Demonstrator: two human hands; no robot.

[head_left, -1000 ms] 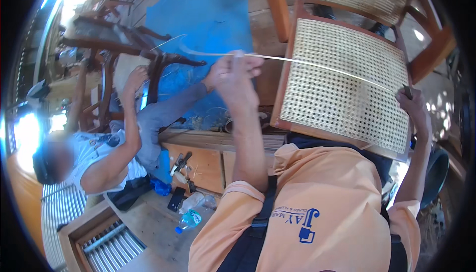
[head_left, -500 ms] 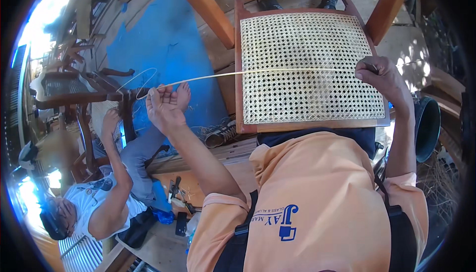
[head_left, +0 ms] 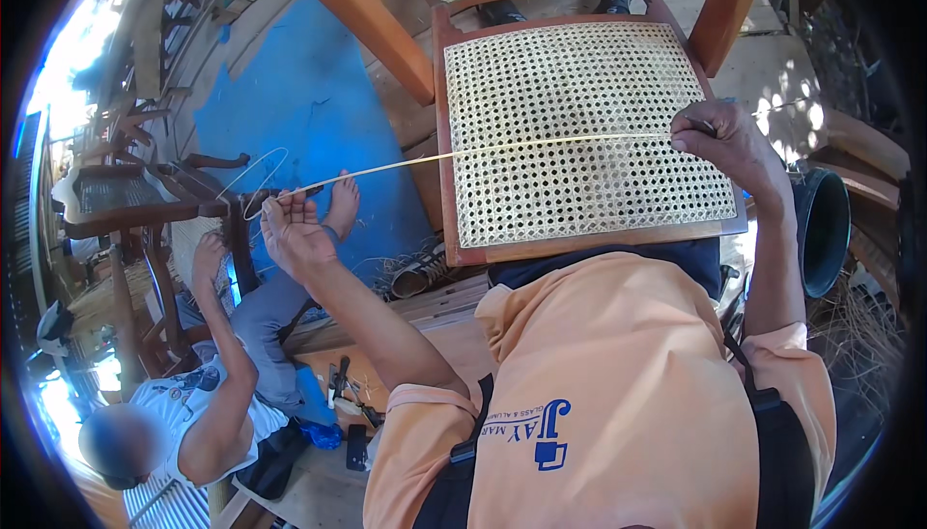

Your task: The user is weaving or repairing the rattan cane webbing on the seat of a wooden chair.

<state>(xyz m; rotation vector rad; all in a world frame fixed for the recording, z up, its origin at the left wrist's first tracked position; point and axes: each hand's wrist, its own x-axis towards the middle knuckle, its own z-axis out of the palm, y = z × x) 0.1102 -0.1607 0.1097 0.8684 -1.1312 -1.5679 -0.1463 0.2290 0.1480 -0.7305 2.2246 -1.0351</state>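
A long pale cane strand point(head_left: 406, 162) runs taut across the woven cane seat point(head_left: 579, 181) of a wooden-framed chair. My left hand point(head_left: 301, 237), out to the left of the seat, pinches the strand between thumb and fingertips, palm turned up. Beyond those fingers the loose tail loops away over the blue sheet. At the seat's right edge, my right hand point(head_left: 732, 148) is closed where the strand's other end meets it. Something small and dark shows at its fingers; I cannot make out what.
A co-worker point(head_left: 208, 413) sits at left, a hand near a dark wooden chair frame point(head_left: 145, 196). A blue sheet point(head_left: 299, 95) covers floor at far left. A dark bucket point(head_left: 823, 230) stands at right. Tools point(head_left: 338, 379) and a phone point(head_left: 356, 447) lie lower left.
The view has shifted slightly, so the chair and both hands sit further left. The strand stays stretched between my hands. The co-worker's head has turned or tilted.
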